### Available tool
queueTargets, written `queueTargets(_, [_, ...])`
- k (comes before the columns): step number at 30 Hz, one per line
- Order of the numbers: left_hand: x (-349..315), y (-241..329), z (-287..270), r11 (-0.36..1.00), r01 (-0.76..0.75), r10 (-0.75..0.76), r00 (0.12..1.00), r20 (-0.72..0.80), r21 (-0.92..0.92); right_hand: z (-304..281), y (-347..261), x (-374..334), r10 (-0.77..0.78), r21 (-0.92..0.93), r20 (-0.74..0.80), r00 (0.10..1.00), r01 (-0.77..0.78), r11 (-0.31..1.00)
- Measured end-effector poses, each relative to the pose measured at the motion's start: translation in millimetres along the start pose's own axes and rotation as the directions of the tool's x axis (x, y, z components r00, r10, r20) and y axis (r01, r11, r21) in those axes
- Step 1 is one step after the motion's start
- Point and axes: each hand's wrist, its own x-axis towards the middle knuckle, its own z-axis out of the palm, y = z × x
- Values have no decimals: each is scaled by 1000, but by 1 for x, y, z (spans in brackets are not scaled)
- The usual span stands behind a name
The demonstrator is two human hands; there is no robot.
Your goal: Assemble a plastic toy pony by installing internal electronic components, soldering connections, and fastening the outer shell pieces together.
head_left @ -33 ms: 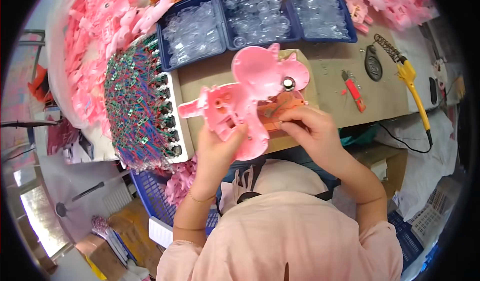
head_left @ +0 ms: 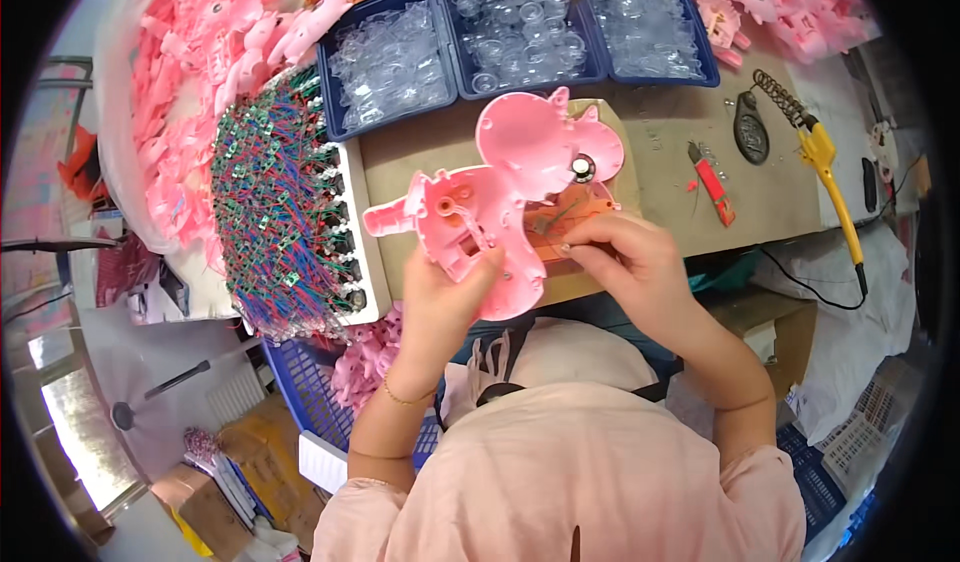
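Note:
My left hand (head_left: 450, 297) grips a pink plastic toy shell (head_left: 505, 262) by its lower left edge, thumb over the rim. The hollow inside of the shell faces up, with a small orange part in it. Joined to it or lying against it is another rounded pink shell half (head_left: 522, 142), with a round black-and-white part (head_left: 582, 168) at its right. Just right of the shell, my right hand (head_left: 625, 262) pinches something tiny, too small to name. Its fingertips are over an orange tray (head_left: 575, 212) holding thin pieces, partly hidden by the shell.
Blue bins (head_left: 455, 82) of clear plastic parts stand at the back. A white tray (head_left: 362, 232) of wired circuit boards (head_left: 275, 202) lies left, beside heaped pink parts (head_left: 190, 92). Rightward are a red cutter (head_left: 711, 190), a dark oval tag (head_left: 750, 132) and a yellow soldering iron (head_left: 822, 157).
The whole scene sits slightly further right in the picture. Both hands keep nearly the same pose, and the left still holds the pink toy shell.

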Motion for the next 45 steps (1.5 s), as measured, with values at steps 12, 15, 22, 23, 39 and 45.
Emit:
queueTargets(12, [0, -6, 17, 933, -144, 178, 981, -74, 328, 23, -24, 18, -328, -567, 21, 944, 281, 774])
queueTargets(15, [-1, -10, 17, 950, -123, 148, 987, -69, 286, 27, -19, 18, -328, -518, -138, 935, 214, 828])
queueTargets(22, [-3, -12, 20, 973, -112, 136, 985, -110, 203, 29, -14, 14, -318, -501, -150, 936, 205, 841])
queueTargets(23, [-3, -14, 21, 973, -109, 134, 985, -111, 203, 25, -15, 14, -283, -467, -129, 950, 194, 863])
queueTargets(39, [0, -18, 24, 852, -336, 396, 915, -76, 400, 24, -14, 15, -256, -458, -117, 960, 176, 871])
queueTargets(45, [1, -18, 23, 829, -371, 437, 897, -70, 417, 26, -15, 13, -246, -497, -116, 962, 158, 853])
